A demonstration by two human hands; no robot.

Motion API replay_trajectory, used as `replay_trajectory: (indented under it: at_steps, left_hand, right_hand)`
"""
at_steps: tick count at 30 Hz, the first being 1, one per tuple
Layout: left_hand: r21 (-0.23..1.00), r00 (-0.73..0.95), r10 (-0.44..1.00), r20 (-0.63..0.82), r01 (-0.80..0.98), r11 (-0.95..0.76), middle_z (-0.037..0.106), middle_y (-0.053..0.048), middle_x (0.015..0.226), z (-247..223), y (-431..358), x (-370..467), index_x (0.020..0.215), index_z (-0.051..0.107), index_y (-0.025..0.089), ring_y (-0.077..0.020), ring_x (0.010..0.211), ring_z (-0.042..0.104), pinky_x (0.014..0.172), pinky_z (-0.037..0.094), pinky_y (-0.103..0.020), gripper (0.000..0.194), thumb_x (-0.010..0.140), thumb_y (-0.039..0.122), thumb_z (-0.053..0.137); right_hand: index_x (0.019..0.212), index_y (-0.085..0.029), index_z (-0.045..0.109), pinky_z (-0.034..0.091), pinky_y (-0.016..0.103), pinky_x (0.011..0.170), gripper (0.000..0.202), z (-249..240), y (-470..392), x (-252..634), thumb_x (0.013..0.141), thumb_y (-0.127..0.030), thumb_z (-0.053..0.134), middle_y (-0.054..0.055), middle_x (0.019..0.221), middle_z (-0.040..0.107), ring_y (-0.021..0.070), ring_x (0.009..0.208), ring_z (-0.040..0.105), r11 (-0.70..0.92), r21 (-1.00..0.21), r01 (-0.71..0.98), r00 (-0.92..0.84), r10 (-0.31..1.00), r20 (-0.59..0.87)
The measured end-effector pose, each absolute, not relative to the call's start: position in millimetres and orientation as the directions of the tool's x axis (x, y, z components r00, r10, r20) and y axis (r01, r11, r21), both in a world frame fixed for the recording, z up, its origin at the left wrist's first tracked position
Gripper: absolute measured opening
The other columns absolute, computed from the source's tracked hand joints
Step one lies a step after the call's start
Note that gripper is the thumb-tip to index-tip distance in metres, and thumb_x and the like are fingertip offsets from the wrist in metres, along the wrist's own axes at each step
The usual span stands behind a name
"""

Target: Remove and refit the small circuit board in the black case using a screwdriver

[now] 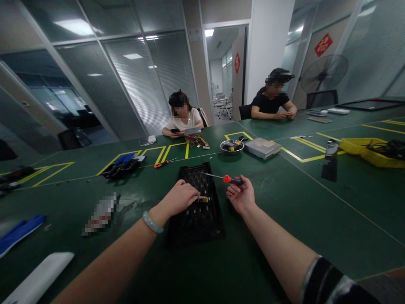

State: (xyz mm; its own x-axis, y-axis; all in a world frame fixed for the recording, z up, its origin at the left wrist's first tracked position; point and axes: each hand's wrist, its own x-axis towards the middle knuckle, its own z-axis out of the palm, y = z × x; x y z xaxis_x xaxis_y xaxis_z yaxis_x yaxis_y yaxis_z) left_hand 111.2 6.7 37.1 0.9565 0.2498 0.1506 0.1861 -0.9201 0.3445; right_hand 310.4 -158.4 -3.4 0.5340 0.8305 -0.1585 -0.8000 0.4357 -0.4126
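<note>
In front of me a black, shallow rectangular panel [198, 230] with raised edges and a ribbed inside lies on the green table. Over its middle, my left hand [180, 197] is closed, thumb and fingers pinching a small yellowish piece [204, 199] whose kind is too small to make out. To the right of the panel, my right hand [242, 196] grips the dark handle of a screwdriver [233, 180] with an orange-red collar. Its thin shaft points left across the panel's upper part; whether the tip touches anything is unclear.
Beyond the panel are a metal bowl [225, 151] with tools, a grey box [263, 148], another screwdriver [162, 164] and a black tray [122, 169]. Yellow bins [363, 147] stand right; a blue glove [20, 234] lies left. Two people [190, 118] sit across the table.
</note>
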Motion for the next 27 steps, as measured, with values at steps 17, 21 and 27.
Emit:
replay_trajectory:
  at_steps: [17, 21, 27]
  left_hand:
    - [0.954, 0.785, 0.603, -0.145, -0.05, 0.294, 0.068, -0.007, 0.096, 31, -36, 33, 0.102, 0.06, 0.018, -0.0142, 0.08, 0.064, 0.084, 0.055, -0.033, 0.025, 0.084, 0.033, 0.069]
    - [0.898, 0.783, 0.592, -0.19, -0.106, 0.428, 0.069, -0.006, 0.095, 26, -37, 30, 0.102, 0.063, 0.017, -0.0138, 0.084, 0.065, 0.084, 0.054, -0.029, 0.025, 0.082, 0.027, 0.074]
    - [0.988, 0.785, 0.616, -0.074, -0.024, 0.15, 0.071, -0.003, 0.09, 31, -33, 22, 0.092, 0.066, 0.017, -0.0148, 0.082, 0.067, 0.083, 0.053, -0.03, 0.021, 0.082, 0.033, 0.074]
  right_hand:
    - [0.064, -0.023, 0.053, 0.034, 0.023, 0.049, 0.026, -9, -155, 311, 0.081, -0.042, 0.06, -0.009, 0.043, 0.028, 0.0103, 0.045, 0.031, 0.448, -0.491, -0.747, 0.56, 0.822, -0.101]
    - [0.078, -0.019, 0.065, 0.037, 0.023, 0.049, 0.023, -12, -151, 305, 0.082, -0.042, 0.06, -0.01, 0.041, 0.031, 0.0098, 0.045, 0.03, 0.432, -0.579, -0.691, 0.58, 0.81, -0.089]
    - [0.078, -0.016, 0.066, 0.036, 0.02, 0.047, 0.026, -12, -144, 298, 0.084, -0.042, 0.063, -0.009, 0.041, 0.035, 0.0083, 0.044, 0.032, 0.408, -0.674, -0.615, 0.625, 0.774, -0.102]
